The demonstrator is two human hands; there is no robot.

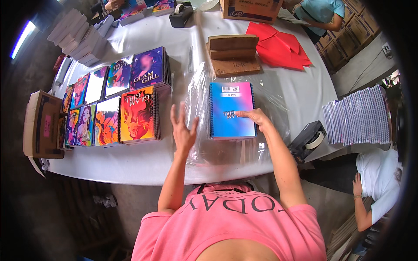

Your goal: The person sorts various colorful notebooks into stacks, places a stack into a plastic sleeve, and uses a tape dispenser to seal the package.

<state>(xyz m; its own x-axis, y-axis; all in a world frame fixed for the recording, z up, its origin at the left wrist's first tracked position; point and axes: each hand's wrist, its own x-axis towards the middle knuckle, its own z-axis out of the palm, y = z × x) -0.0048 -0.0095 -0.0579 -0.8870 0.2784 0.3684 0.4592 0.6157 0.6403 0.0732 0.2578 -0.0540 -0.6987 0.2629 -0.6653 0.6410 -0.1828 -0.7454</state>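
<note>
A blue and pink spiral notebook (231,109) lies on a sheet of clear plastic wrap (274,93) on the white table (130,163). My right hand (256,118) rests on the notebook's right edge, fingers pressing its cover. My left hand (183,129) hovers open above the table, just left of the notebook, fingers spread and holding nothing.
Stacks of colourful spiral notebooks (138,114) fill the table's left side. Brown wooden blocks (233,54) and red paper sheets (281,47) lie beyond. A tape dispenser (310,141) sits at right, a cardboard box (40,124) at far left. Another person (376,182) crouches at lower right.
</note>
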